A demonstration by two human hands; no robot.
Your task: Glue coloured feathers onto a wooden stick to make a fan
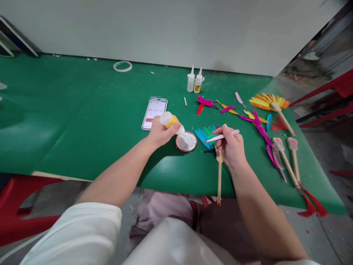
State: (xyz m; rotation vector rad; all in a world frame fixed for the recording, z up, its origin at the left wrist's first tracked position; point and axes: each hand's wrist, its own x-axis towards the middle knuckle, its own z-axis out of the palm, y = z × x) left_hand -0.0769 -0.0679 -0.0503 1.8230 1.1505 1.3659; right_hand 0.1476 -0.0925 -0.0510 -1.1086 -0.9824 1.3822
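Note:
My left hand [159, 135] is closed around a small white glue bottle [167, 119] with a yellow label. The bottle tilts nozzle-down over a shallow round dish [177, 147] with a dark red rim and white material inside; whether the nozzle touches it I cannot tell. Between the fingers of my right hand [234, 149] are pale tweezers [219, 137], their tips pointing left over blue feathers. Those feathers belong to a feather fan [202, 135] of blue and green, partly hidden by the right hand. Its wooden handle [219, 180] reaches past the table's front edge.
On the green table [91, 110] lie a phone [147, 112] showing a timer, a tape ring [122, 66] and loose magenta feathers [259, 127]. Two glue bottles [194, 81] stand behind. At right are an orange-yellow feather fan [266, 101] and two tasselled wooden handles [288, 165].

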